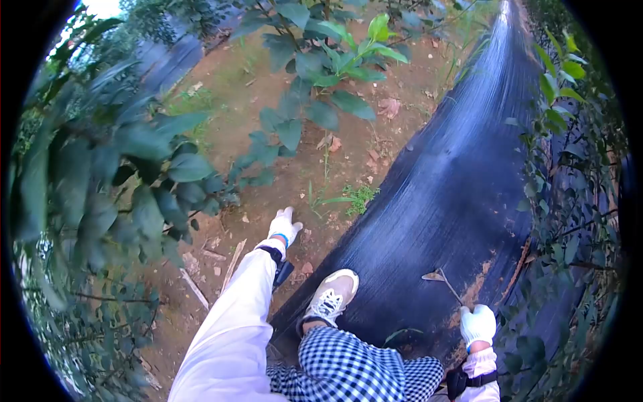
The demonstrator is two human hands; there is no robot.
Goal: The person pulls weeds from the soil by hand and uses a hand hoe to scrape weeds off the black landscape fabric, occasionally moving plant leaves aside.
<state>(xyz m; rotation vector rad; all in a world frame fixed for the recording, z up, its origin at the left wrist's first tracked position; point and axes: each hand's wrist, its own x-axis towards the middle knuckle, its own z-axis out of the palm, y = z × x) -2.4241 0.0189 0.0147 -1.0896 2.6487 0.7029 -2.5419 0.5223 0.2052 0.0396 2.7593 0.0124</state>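
Observation:
My left hand (284, 225), in a white glove, is held out over the brown soil with its fingers apart and nothing in them. At the lower right my right hand (477, 324), also gloved in white, is closed around the end of a thin metal tool (451, 285). The tool has a small flat blade at its far end, over the black plastic sheet (429, 221). Part of its handle is hidden in my fist. Small green weeds (362, 198) grow by the sheet's left edge, ahead of my left hand.
Leafy branches (154, 154) hang close on the left, and others (321, 60) reach in at the top. More foliage (562, 194) lines the right side. My shoe (333, 295) rests at the sheet's left edge. Dry sticks (195, 288) lie on the soil.

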